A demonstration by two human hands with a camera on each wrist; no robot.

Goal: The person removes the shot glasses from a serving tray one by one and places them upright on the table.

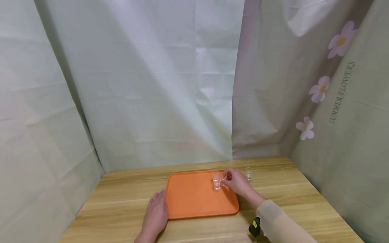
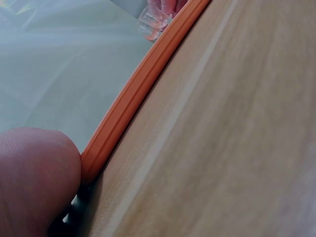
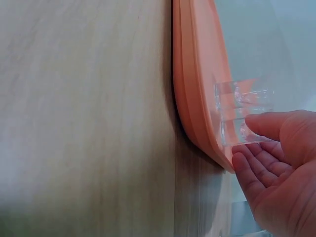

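On the orange tray [image 1: 194,199], toward its back right corner, stand small clear shot glasses, close together. One shot glass [image 1: 217,184] is nearest the front, with another glass [image 1: 215,173] behind it. My right hand [image 1: 238,183] pinches a third glass [image 1: 223,177] beside them; in the right wrist view the thumb [image 3: 266,124] and fingertips lie on either side of it. At the tray's left edge, my left hand [image 1: 156,211] rests on the table with its fingers extended, its side touching the rim. In the left wrist view the tray's side [image 2: 133,96] meets that hand.
Another small clear glass [image 1: 249,173] stands on the wooden table [image 1: 127,195], right of the tray and behind my right hand. Pale hanging curtains [image 1: 152,101] enclose the table at the back and both sides. A black device [image 1: 254,226] sits at my right wrist.
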